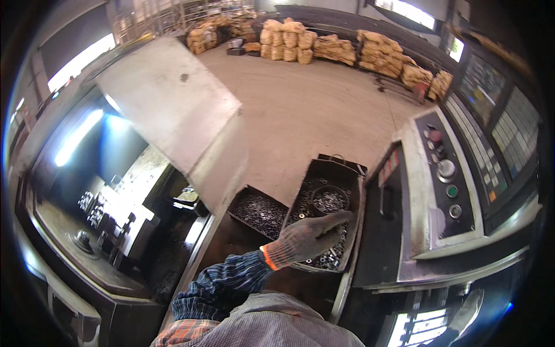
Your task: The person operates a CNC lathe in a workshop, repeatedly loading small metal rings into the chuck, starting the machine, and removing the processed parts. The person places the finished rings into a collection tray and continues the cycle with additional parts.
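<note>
My left hand [310, 238], in a grey knit glove with an orange cuff, reaches over a dark metal tray [357, 236] of small metal parts. Its fingers are stretched out and spread, with nothing visible between them; the palm is partly hidden. A round container [313, 200] filled with metal rings or nuts sits inside the tray, just beyond the fingers. Left of it stands a smaller dark tray [234, 213] full of small dark metal parts. At the lower right is my right hand [468, 310], in a pale glove beside the dark machine; its fingers are blurred and its hold is unclear.
At left stands a lit machine tool [125, 217] with a metal cover [169, 95]. A control panel [446, 173] with knobs and buttons rises at right, above a dark cabinet [381, 243]. Stacked, filled sacks [288, 41] line the far side of the floor.
</note>
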Action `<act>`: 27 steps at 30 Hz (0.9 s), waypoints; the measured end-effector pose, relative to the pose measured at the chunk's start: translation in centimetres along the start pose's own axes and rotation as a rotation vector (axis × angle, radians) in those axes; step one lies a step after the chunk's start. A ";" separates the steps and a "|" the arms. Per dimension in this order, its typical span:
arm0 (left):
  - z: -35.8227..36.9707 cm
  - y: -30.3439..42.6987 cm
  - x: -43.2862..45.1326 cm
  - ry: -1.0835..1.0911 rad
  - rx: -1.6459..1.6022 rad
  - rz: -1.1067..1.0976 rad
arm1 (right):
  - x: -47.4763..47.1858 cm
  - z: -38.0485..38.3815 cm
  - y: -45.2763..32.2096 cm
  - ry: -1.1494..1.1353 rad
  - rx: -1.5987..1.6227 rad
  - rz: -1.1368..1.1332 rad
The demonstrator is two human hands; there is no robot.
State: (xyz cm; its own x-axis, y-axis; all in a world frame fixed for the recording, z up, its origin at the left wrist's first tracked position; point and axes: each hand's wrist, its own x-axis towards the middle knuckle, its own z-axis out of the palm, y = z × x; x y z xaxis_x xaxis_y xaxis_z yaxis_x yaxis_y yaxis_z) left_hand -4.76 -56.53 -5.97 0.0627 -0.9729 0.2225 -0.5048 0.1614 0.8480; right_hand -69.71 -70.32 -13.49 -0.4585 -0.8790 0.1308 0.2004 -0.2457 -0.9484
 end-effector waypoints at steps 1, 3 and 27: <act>-1.7 -0.6 -1.8 0.032 -0.054 -0.096 | -2.3 3.0 -1.0 -0.016 0.048 -0.073; -4.8 -1.7 -5.0 0.092 -0.204 -0.265 | -8.0 10.1 -3.1 -0.065 0.174 -0.162; -11.6 8.5 -51.1 1.808 0.331 -0.167 | -67.5 61.6 5.3 -1.892 0.287 1.560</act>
State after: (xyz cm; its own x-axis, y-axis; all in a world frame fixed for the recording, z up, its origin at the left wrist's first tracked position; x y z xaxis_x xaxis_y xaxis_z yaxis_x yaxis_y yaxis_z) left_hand -2.27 -3.56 -4.55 0.7462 0.4057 0.5278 -0.5109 -0.1592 0.8448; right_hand 15.61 -37.44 -9.56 0.9215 0.3600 -0.1461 -0.3779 0.7436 -0.5516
